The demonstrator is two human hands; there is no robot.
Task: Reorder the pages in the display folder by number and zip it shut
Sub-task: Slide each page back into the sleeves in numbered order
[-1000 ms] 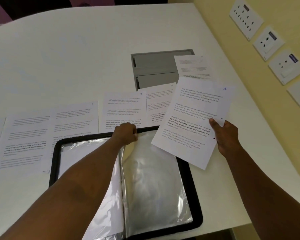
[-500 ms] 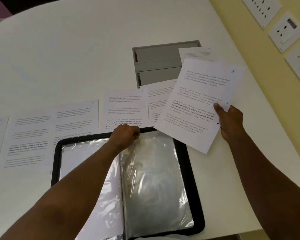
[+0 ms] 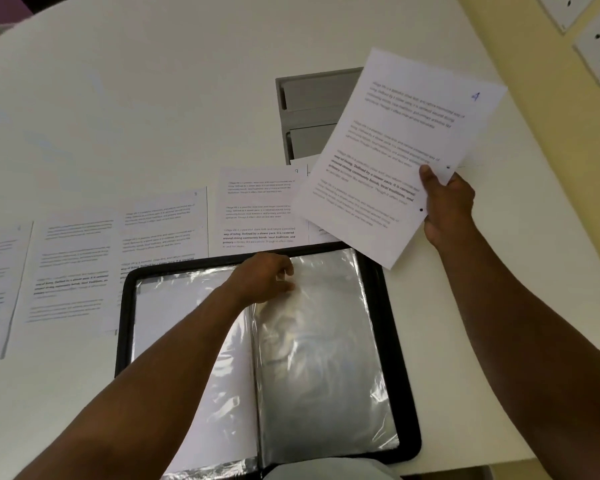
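Head view: right hand (image 3: 445, 206) pinches page 4 (image 3: 395, 154) by its edge, lifted clear above the folder (image 3: 400, 341), probably to slot it in. Left hand (image 3: 264, 278) grips a sleeve (image 3: 323, 341) top, likely holding it open. Other pages (image 3: 260, 209) lie on the worktop (image 3: 153, 98) beyond.

The left forearm reached forward and rightward, its hand (image 3: 262, 277) knuckles-up with fingers curled, pinching the top edge of a plastic sleeve (image 3: 321, 344). The right arm stretched forward along the right side, its hand (image 3: 445, 206) raised, thumb on top, gripping a tilted page (image 3: 392, 147).
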